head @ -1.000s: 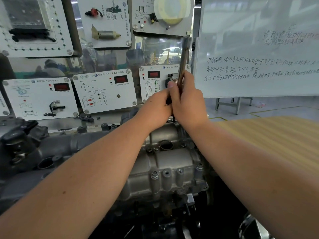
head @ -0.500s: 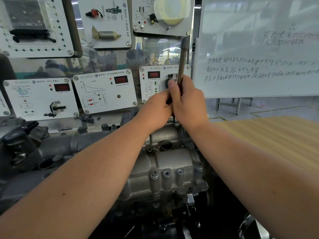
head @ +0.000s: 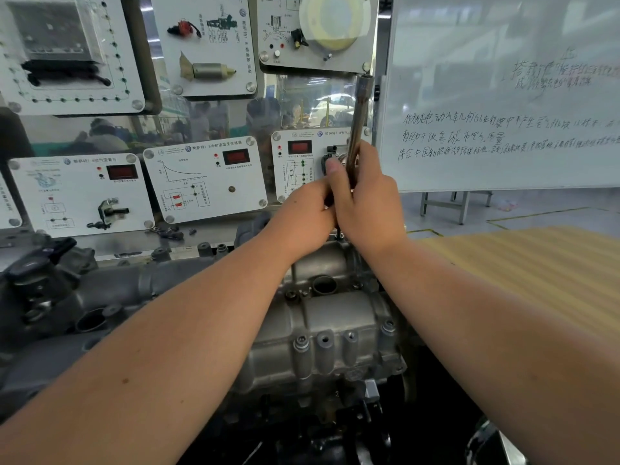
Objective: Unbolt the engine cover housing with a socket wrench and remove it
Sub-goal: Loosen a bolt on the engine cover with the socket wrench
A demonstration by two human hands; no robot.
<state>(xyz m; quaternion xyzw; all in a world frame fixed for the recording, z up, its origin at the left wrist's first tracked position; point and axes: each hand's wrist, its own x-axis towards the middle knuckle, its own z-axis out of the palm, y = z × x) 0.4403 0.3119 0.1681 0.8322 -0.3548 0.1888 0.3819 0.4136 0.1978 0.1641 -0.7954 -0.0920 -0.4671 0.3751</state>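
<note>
At frame centre, the right hand (head: pixel 365 203) is gripping the upright socket wrench (head: pixel 358 122) handle, thumb extended along it, while the left hand (head: pixel 307 214) is curling round its lower part, above the far edge of the grey engine cover housing (head: pixel 335 317) below.

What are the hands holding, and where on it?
Both hands, the left hand and the right hand, grip the socket wrench around its lower end; its top sticks up free.
</note>
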